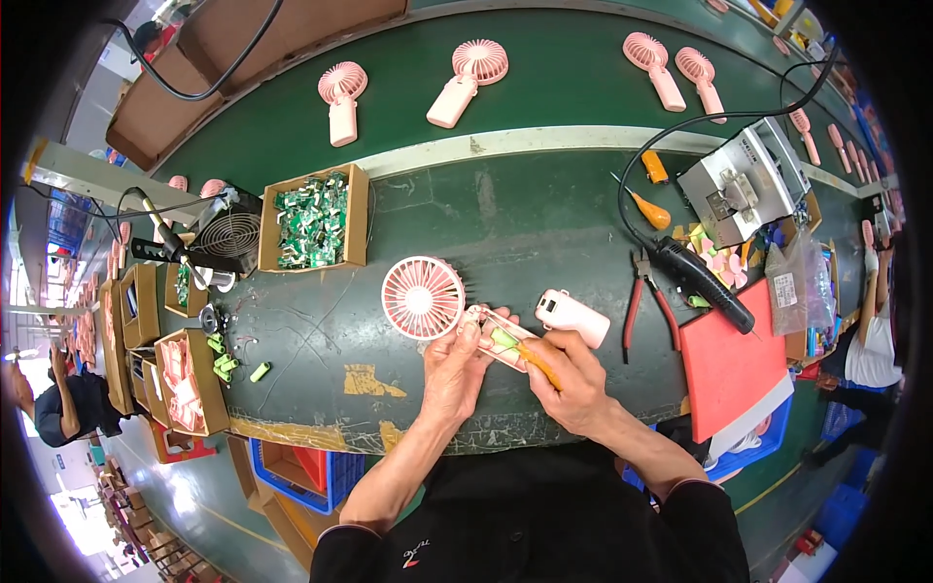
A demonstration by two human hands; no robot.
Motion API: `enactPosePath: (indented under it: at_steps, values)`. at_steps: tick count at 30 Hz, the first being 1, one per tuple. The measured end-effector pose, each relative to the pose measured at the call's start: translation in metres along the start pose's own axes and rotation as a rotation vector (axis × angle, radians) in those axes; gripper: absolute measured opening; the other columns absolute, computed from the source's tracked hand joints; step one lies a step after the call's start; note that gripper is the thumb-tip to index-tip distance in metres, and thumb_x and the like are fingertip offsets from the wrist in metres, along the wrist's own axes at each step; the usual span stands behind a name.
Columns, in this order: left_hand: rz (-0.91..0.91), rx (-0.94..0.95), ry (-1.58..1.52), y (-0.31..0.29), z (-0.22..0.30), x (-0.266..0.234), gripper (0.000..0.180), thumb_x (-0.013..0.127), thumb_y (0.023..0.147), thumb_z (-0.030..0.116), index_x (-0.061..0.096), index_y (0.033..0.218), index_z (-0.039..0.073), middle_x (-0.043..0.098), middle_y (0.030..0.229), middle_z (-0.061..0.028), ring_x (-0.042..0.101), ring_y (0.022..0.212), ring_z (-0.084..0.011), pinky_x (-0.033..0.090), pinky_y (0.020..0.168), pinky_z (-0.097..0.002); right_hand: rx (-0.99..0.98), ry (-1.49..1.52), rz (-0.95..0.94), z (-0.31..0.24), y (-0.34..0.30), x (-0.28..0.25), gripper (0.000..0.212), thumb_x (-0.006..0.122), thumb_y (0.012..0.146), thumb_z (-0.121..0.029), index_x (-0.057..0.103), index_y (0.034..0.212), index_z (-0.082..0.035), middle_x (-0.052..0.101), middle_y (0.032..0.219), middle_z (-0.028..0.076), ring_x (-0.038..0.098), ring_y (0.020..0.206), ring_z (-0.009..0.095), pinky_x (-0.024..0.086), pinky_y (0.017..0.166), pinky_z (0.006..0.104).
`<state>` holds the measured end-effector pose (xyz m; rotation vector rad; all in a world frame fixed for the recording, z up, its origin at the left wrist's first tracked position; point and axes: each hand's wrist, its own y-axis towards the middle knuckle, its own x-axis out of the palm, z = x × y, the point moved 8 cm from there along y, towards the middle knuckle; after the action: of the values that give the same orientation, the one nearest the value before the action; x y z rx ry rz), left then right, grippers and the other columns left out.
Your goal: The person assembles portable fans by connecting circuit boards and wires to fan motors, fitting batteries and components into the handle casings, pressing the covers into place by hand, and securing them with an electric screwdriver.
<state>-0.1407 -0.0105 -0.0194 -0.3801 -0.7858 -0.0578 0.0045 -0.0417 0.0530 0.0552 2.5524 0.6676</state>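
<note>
My left hand [453, 374] is closed around the handle of a pink handheld fan [423, 297], its round grille turned up to the left. That handle lies opened, with a green cylindrical battery [503, 337] showing inside. Gripped in my right hand [571, 382] is an orange-handled screwdriver [540, 361], pointing up-left over the opened handle. Whether its tip touches anything is too small to tell. A loose pink handle cover [573, 317] lies on the bench just beyond my right fingers.
Left on the bench stands a box of green circuit boards [311, 222], near a soldering iron [170, 238]. To the right are red-handled pliers [649, 303], a black electric screwdriver [702, 282] and a red board [734, 355]. Beyond a pale rail, pink fans [480, 64] lie on a green surface.
</note>
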Motion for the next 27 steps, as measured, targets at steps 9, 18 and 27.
enactPosePath:
  at_steps: [9, 18, 27]
  values:
    - [0.024, 0.002, -0.003, 0.0, 0.002, 0.002, 0.025, 0.064, 0.093, 0.023, 0.063, 0.102, 0.0, 0.058, 0.12, -0.0129, 0.056, 0.117, -0.0359, 0.045, 0.101, -0.0514, 0.08, 0.119, 0.02, 0.002, 0.006, -0.002, 0.032, 0.069, 0.076, 0.007, 0.065, 0.106, 0.0, 0.058, 0.092, 0.011, 0.061, 0.076, 0.022, 0.05, 0.063, 0.031]
    - [0.02, 0.012, 0.005, 0.0, 0.002, 0.001, 0.024, 0.063, 0.093, 0.021, 0.067, 0.082, 0.001, 0.057, 0.12, -0.0056, 0.055, 0.118, -0.0362, 0.046, 0.099, -0.052, 0.051, 0.085, 0.025, 0.002, 0.004, -0.001, 0.03, 0.07, 0.076, 0.006, 0.065, 0.105, 0.0, 0.058, 0.091, 0.011, 0.06, 0.075, 0.021, 0.049, 0.062, 0.0307]
    - [-0.024, 0.046, 0.037, -0.001, 0.001, 0.0, 0.035, 0.061, 0.095, 0.022, 0.056, 0.121, 0.0, 0.06, 0.121, -0.0209, 0.059, 0.115, -0.0332, 0.049, 0.098, -0.0475, 0.112, 0.068, -0.038, -0.004, 0.01, -0.003, 0.029, 0.069, 0.075, 0.008, 0.066, 0.103, 0.002, 0.058, 0.093, 0.011, 0.061, 0.078, 0.023, 0.05, 0.067, 0.0315]
